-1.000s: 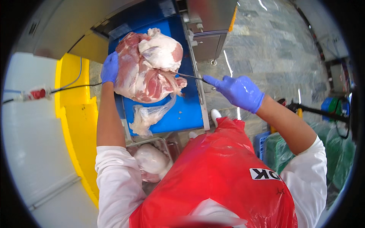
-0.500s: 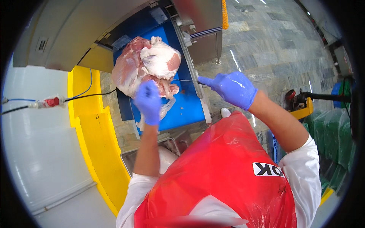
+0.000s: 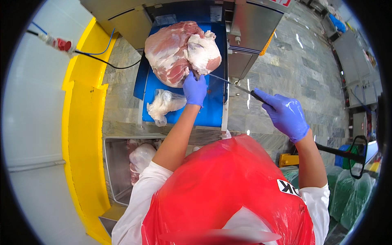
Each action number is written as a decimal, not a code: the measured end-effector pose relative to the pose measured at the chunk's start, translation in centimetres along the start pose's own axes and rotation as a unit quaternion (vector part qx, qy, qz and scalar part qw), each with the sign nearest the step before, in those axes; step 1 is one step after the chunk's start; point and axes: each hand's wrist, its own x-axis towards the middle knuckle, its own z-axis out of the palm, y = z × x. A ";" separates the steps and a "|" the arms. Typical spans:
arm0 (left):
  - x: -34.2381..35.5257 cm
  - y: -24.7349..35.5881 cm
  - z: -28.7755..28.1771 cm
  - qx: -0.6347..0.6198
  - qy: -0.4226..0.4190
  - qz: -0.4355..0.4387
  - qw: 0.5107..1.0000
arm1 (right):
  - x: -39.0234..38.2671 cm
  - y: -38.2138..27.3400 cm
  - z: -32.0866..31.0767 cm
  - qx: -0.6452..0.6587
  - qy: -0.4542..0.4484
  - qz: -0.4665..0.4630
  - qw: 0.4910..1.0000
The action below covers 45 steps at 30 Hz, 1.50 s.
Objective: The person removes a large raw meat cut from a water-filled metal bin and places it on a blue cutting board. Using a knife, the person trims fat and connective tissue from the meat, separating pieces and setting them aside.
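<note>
A large cut of raw meat [image 3: 167, 47], pink with a white fatty lobe at its right, lies on the blue belt [image 3: 208, 116]. My left hand [image 3: 195, 90], in a blue glove, is closed at the meat's near edge; its fingertips are partly hidden against the flesh. In my gloved right hand [image 3: 287, 116] is a long, thin knife [image 3: 245, 90] with a dark handle. Its blade points left, with the tip close to the meat's near right edge. A pale, partly see-through piece [image 3: 163, 105] of fat or film lies on the belt, left of my left wrist.
Below the belt's near end stands a metal tub [image 3: 116, 171] with pieces of meat inside. A yellow ledge [image 3: 83, 134] runs along the left, crossed by a black cable [image 3: 110, 63]. Steel machine housings [image 3: 255, 28] flank the belt's far end. Green wrapped stacks [image 3: 347, 196] stand at the lower right.
The view has shifted, bringing the tub more into sight. My left hand has settled at the meat's near edge. The knife has moved back to the right, and the pale piece now lies apart from the meat.
</note>
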 end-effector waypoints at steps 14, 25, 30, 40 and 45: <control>2.6 1.0 0.9 -0.355 0.082 -0.308 0.879 | 5.6 -2.2 -0.6 -0.043 0.048 -0.074 0.995; 3.4 -4.4 1.2 0.096 0.096 0.020 0.991 | 16.7 -4.0 3.7 0.089 0.094 -0.031 0.991; 0.3 -2.0 0.0 0.033 0.100 -0.011 0.994 | 24.6 -8.0 9.9 0.126 0.115 -0.019 0.985; -1.5 -1.6 -2.2 -0.007 0.192 0.041 0.980 | 26.9 -8.9 11.8 0.005 0.047 -0.032 0.998; -1.8 -3.4 -4.2 0.052 0.177 -0.007 0.983 | 27.2 -8.5 12.5 0.009 0.060 -0.044 0.997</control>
